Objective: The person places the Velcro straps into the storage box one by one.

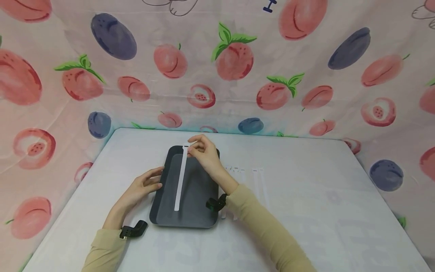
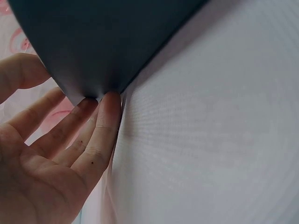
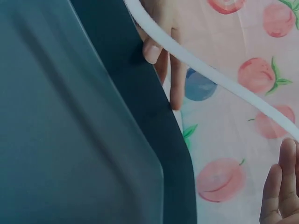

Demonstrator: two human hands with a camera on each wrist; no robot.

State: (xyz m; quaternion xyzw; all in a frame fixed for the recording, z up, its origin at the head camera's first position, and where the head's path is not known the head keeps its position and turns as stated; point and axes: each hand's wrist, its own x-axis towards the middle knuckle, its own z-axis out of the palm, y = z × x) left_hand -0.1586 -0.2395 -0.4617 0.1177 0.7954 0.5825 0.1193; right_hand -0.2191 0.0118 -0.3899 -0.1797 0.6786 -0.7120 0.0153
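A dark grey rectangular tray (image 1: 200,185) lies on the white table. My right hand (image 1: 206,154) is over its far end and pinches the slotted head of a long white strap (image 1: 181,177), which looks like a cable tie. The strap slants down over the tray toward the near side. In the right wrist view the strap (image 3: 205,72) bows across to the fingertips at the right edge. My left hand (image 1: 141,187) touches the tray's left side with its fingers extended; in the left wrist view the fingertips (image 2: 111,102) press against the tray's outer wall (image 2: 103,46).
Several more white straps (image 1: 255,181) lie side by side on the table right of the tray, partly behind the right forearm. A black wrist camera (image 1: 133,229) is on each arm. Fruit-printed cloth (image 1: 204,56) hangs behind the table and at both sides.
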